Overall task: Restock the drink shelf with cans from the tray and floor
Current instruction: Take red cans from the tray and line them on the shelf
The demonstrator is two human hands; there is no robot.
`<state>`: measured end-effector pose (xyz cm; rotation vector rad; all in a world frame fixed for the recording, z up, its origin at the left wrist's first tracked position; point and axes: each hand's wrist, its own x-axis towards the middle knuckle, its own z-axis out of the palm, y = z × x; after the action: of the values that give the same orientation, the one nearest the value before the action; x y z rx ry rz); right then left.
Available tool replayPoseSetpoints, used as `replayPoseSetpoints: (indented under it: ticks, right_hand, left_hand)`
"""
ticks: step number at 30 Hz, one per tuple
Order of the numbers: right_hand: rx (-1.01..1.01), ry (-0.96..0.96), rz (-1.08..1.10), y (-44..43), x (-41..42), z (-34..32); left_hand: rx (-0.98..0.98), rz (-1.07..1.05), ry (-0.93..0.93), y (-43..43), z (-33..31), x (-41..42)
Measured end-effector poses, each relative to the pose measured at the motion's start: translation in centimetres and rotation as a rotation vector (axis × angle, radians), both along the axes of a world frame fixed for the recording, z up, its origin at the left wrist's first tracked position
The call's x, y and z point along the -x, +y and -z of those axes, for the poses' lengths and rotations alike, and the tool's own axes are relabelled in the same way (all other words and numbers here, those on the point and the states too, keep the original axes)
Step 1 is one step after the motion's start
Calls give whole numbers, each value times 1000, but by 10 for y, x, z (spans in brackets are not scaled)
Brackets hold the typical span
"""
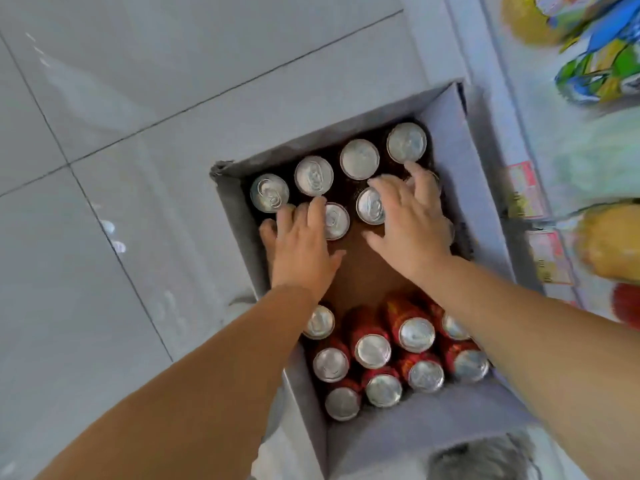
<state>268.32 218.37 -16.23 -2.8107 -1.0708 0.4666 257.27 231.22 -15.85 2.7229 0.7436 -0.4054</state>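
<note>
The tiled floor [104, 168] takes up most of what I see. The shelf [498, 98] runs along its right edge, with bright snack packets [595, 71] on it. No drinks row is in view.

The cardboard tray [239, 216] sits on the floor, right against the shelf base. It holds two clusters of upright cans, with bare cardboard between them. The far cans [359, 159] stand by the far wall, and the red cans [372, 351] are packed tight at my end.

My left grip [301, 247] is spread flat, its fingertips on the lids at the left of the far cluster. My right grip [412, 220] is splayed over the lids to the right, covering one can at least. Neither has closed round anything yet.

I judge these cans are full, so they will be heavy for their size, with stiff, smooth sides that could slip. The lids give nothing to pinch. I would drop my fingers down between neighbouring cans and wrap each one round its wall. The close packing leaves little room for that, so the cans beside the bare cardboard look easiest to start with.
</note>
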Motion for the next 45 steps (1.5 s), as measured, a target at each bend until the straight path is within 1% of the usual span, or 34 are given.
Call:
replayPoseSetpoints:
  ticks: [4,5,8,11,14,15,19,23,26,29,31,35,39,41,45]
  right_hand:
    - [-120,-31,85,3,6,20]
    - [-147,-28,102,3,6,20]
    - [-252,14,131,1,5,0]
    - [-334,104,168,-4,5,-52]
    - [-457,272,326,-9,15,-133]
    - [-485,305,375,-10,19,-166]
    - [-584,328,513,-17,32,-314]
    - [-673,285,634,-25,36,-482]
    - [-779,219,670,-36,41,-604]
    - [-894,135,686,-55,50,-709]
    - [-979,81,708,-74,58,-766]
    - [-1190,-15,798,-115,78,-857]
    - [-1345,-231,870,-161,88,-918]
    - [-1366,-319,896,-186,92,-943]
    - [-1337,-497,900,-241,96,-981]
  left_hand:
    - [-59,-51,-93,-1,17,-3]
    - [-39,-73,-114,-1,16,-3]
    - [154,-162,-169,-1,-4,-3]
    - [311,-179,-238,3,-53,0]
    - [571,-237,-281,8,-128,4]
    - [623,-249,-277,9,-159,4]
    - [696,-206,-276,12,-306,-1]
    - [729,-112,-377,15,-467,-8]
    - [742,-31,-513,9,-580,-16]
    - [782,58,-604,0,-678,-26]
    - [839,121,-654,-10,-735,-34]
    - [1002,250,-728,-44,-833,-46]
    - [1085,423,-740,-93,-896,-55]
    - [1110,510,-747,-122,-918,-60]
    - [1160,661,-775,-172,-948,-71]
